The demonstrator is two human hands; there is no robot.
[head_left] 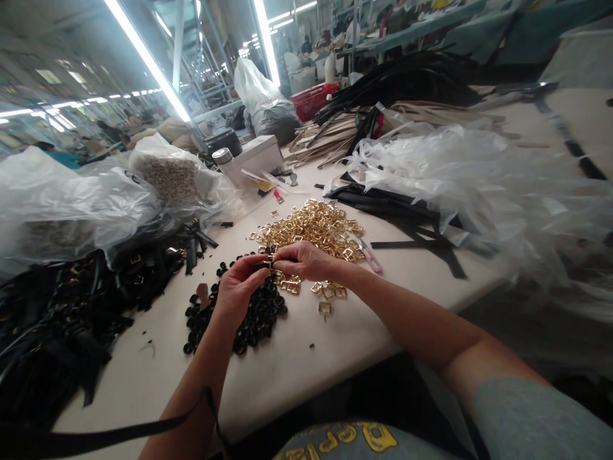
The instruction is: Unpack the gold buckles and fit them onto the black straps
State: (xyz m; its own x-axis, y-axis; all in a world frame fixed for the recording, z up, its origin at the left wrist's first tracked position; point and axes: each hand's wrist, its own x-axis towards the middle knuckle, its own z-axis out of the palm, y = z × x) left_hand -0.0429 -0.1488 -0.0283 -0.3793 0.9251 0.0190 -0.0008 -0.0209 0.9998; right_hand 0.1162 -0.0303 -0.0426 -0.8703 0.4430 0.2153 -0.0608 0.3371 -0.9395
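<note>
My left hand (238,291) and my right hand (303,260) meet above the white table (306,358), both pinched on one small piece: a black loop with a gold buckle (269,263) between the fingertips. Under my left hand lies a heap of small black loops (256,319). Just beyond my right hand spreads a pile of gold metal buckles (316,230), with a few loose ones (328,292) nearer me.
A pink-handled snipper (370,255) lies right of the buckles. Black straps (407,236) and crumpled clear plastic (479,185) fill the right side. Plastic bags (71,198) and a heap of black strap pieces (62,306) sit left. A white box (256,156) stands behind.
</note>
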